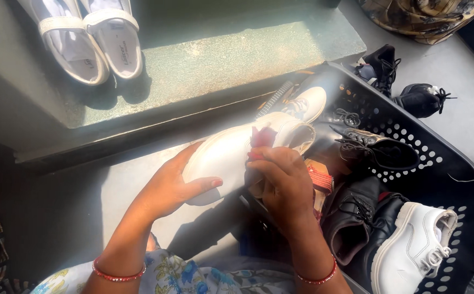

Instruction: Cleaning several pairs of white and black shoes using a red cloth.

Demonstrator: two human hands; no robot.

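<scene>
Your floral-print lap [193,275] fills the bottom edge of the view, and both wrists just above it wear red beaded bangles [118,276]. Your left hand [174,185] cups the toe end of a white shoe [228,152], palm wrapped round its side and the thumb laid flat across the upper, so the fingers are curled firmly about it. Your right hand [283,182] is closed on a red cloth [261,139] and presses it against the shoe near its opening; the fingers are bunched tight with only a fold of cloth showing above them. You hold the shoe over the grey floor, just left of a black perforated basket [449,163]. Inside the basket lie black lace-up shoes [378,149], another white shoe [413,242] at the near corner and a white sneaker [307,103] at the far end. Two black shoes [405,81] sit on the floor beyond the basket. On the stone step [220,65] ahead, a pair of white strap shoes [87,38] stands in sunlight.
</scene>
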